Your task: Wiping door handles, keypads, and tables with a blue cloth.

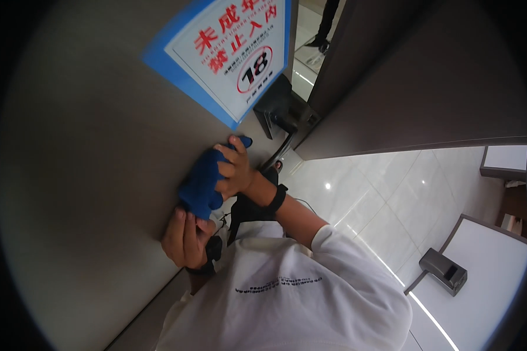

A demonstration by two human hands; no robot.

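A blue cloth (pixel 200 184) lies bunched against the grey door (pixel 92 153) in front of me. My right hand (pixel 235 171) presses on it with bent, spread fingers, and a bit of cloth shows past the fingertips. Lower down, my left hand (pixel 186 239) pinches the cloth's near end between thumb and fingers, close to the door surface. Just right of my right hand is the dark door lock (pixel 274 98) with its lever handle (pixel 283 147). Above the cloth, a blue-bordered sign (pixel 232 57) bearing writing is fixed to the door.
A dark brown panel (pixel 399 92) stands right of the door, with a gap between them. Through the gap a person's leg and shoe (pixel 323 35) show. Pale floor tiles (pixel 369 193) spread to the right. A grey box-shaped device (pixel 443 272) sits by a white panel (pixel 487 250).
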